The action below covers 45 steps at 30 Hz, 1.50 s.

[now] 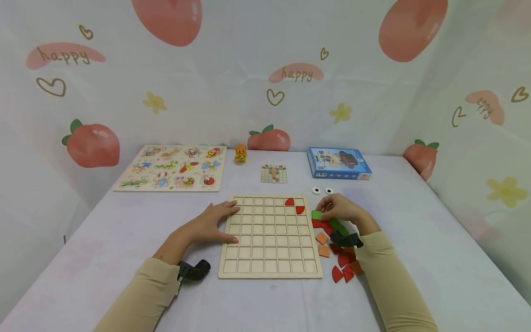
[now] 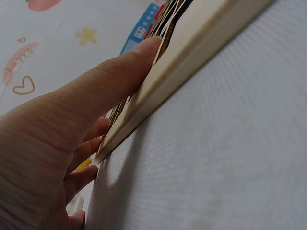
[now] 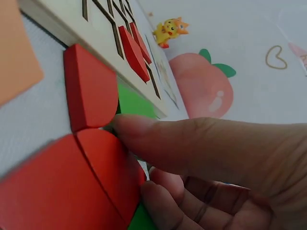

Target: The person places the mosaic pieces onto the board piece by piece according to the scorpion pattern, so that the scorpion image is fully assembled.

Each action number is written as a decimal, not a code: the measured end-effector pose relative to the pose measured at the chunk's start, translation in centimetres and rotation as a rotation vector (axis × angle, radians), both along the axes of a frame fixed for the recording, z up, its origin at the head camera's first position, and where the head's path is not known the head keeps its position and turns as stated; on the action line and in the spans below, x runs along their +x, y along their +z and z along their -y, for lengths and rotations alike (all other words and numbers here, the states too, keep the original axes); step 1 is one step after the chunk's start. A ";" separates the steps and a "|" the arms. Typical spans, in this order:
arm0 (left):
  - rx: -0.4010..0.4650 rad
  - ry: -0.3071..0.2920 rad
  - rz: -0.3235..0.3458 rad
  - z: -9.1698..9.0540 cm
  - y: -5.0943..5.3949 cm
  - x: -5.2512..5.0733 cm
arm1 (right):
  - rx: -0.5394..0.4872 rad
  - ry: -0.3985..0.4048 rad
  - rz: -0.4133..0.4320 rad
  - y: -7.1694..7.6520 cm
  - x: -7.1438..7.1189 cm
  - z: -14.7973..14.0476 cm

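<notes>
A square wooden grid board (image 1: 270, 240) lies on the table, with two red quarter-circle pieces (image 1: 300, 210) in cells near its far right corner. My left hand (image 1: 211, 224) rests at the board's left edge, thumb on the rim and fingers spread. At the board's right side, my right hand (image 1: 341, 208) reaches down among loose pieces with its fingers bent. Its thumb touches the pieces where a green square (image 1: 316, 215) meets red quarter-circle pieces (image 3: 93, 88). The thumb hides part of the contact, so a grip on a piece is not clear.
Orange squares (image 1: 324, 251) and more red pieces (image 1: 337, 274) lie right of the board, partly under the right forearm. Farther back are two white eye discs (image 1: 316, 191), a pattern card (image 1: 274, 174), a blue box (image 1: 340, 163), an insect puzzle (image 1: 172, 168) and a small figurine (image 1: 240, 153).
</notes>
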<state>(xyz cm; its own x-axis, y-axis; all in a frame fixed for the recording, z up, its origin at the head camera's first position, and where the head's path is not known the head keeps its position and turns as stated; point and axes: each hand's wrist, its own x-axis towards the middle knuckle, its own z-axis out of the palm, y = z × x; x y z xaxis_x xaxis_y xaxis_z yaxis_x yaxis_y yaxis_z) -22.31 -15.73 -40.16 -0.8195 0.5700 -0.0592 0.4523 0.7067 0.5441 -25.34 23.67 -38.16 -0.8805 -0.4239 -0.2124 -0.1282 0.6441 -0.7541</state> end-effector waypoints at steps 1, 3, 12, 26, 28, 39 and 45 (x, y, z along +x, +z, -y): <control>-0.001 0.000 0.000 0.0 0.0 0.0 | 0.000 0.000 0.002 0.0 0.0 0.0; -0.004 0.001 0.000 0.0 -0.1 0.0 | 0.000 0.000 0.007 0.0 -0.1 0.1; 0.001 0.005 0.001 0.1 -0.1 0.1 | -0.065 -0.014 0.063 -0.1 -0.3 0.4; 0.012 0.005 0.008 -0.2 0.0 0.1 | -0.123 -0.031 0.043 0.8 -0.8 2.9; 0.009 0.005 0.012 -0.2 -0.1 0.1 | -0.133 -0.036 0.057 0.8 -1.0 3.6; -0.002 0.013 0.001 -0.2 -0.2 0.0 | -0.154 -0.048 0.058 0.3 -1.5 5.9; -0.005 0.016 0.003 -0.1 -0.1 0.1 | -0.134 -0.046 0.042 0.1 -1.5 6.5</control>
<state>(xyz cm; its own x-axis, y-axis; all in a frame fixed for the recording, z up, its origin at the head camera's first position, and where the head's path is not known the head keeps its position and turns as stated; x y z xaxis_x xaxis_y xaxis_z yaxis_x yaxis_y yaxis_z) -22.25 -15.68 -40.23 -0.8284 0.5564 -0.0642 0.4392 0.7164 0.5421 -26.87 17.13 -38.02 -0.8913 -0.4100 -0.1934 -0.0676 0.5420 -0.8376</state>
